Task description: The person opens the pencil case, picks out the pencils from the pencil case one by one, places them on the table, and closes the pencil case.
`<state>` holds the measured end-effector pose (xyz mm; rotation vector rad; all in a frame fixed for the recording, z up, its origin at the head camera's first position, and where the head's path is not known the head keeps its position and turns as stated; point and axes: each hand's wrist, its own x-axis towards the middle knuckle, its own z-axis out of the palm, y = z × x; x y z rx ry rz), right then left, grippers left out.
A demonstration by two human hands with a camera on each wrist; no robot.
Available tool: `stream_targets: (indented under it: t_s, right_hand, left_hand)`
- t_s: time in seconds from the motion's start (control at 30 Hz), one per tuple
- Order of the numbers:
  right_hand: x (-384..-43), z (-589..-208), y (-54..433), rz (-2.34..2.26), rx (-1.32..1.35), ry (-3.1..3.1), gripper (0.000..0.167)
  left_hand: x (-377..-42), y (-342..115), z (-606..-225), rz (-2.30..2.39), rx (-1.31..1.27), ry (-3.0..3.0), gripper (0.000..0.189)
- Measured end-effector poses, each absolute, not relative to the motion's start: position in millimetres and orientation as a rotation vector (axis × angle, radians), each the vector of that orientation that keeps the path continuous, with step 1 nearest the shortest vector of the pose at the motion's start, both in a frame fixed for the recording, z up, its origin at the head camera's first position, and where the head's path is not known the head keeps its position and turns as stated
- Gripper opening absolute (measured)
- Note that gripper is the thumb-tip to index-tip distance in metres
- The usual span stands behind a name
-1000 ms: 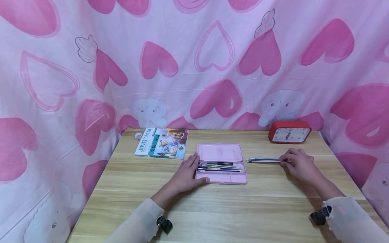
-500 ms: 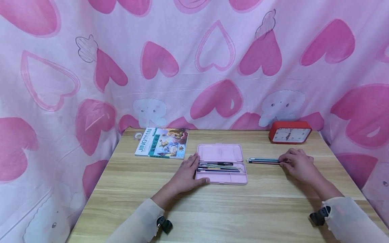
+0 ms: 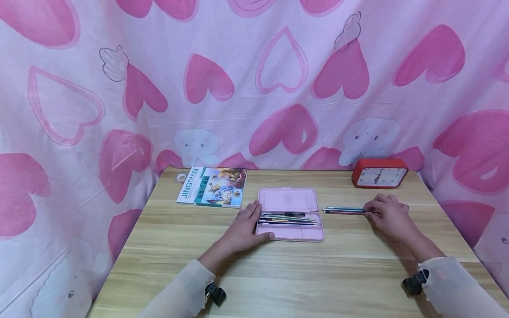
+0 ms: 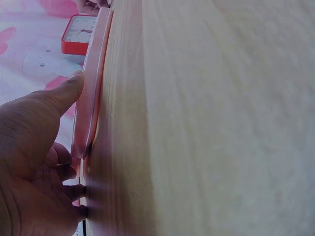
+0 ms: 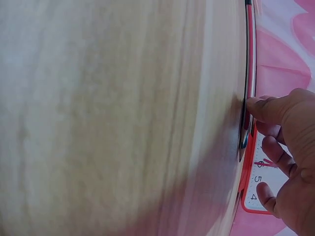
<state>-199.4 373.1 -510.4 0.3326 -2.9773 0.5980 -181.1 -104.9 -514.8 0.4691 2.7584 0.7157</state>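
Note:
A pink pencil case (image 3: pixel 288 200) lies with its lid raised back, and several pencils (image 3: pixel 288 219) and a black pen (image 3: pixel 293 214) sit in its rear compartment. My left hand (image 3: pixel 244 227) rests at the case's left end, straight thumb along the front edge, fingers at the left side. In the left wrist view the thumb (image 4: pixel 69 93) touches the case's side (image 4: pixel 91 98). To the right of the case, my right hand (image 3: pixel 389 214) pinches a few pencils (image 3: pixel 343 210) by their right ends, between thumb and fingers. Their points show below the thumb (image 5: pixel 263 109) in the right wrist view.
A red clock (image 3: pixel 379 173) stands behind my right hand. At the back left lie a picture book (image 3: pixel 214 187) and a small roll of tape (image 3: pixel 180 178). The wooden table (image 3: pixel 294 278) ends against a pink heart-printed curtain (image 3: pixel 222 115).
My right hand has shifted very slightly left along the pencils, its wrist moving left too. The left hand and the pencil case have stayed in place.

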Motion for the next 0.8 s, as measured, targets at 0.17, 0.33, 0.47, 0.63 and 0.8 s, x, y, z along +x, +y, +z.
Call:
stream_targets:
  t_s: [0.17,0.33,0.47,0.63,0.8]
  right_hand:
    - [-200,-513,372,0.583,0.317,-2.981,0.017]
    - [-200,-513,369,0.578,0.296,-2.977,0.018]
    - [-200,-508,365,0.586,0.310,-2.957,0.021]
    - [-202,-498,355,0.608,0.347,-2.948,0.027]
    - [-203,-486,339,0.631,0.399,-2.941,0.033]
  left_hand:
    - [-181,-105,-515,0.705,0.467,2.757,0.116]
    - [-181,-105,-514,0.708,0.469,2.756,0.116]
    - [-181,-105,-514,0.714,0.466,2.755,0.116]
    - [-181,-105,-514,0.728,0.475,2.751,0.116]
    - [-181,-105,-513,0.728,0.464,2.748,0.116]
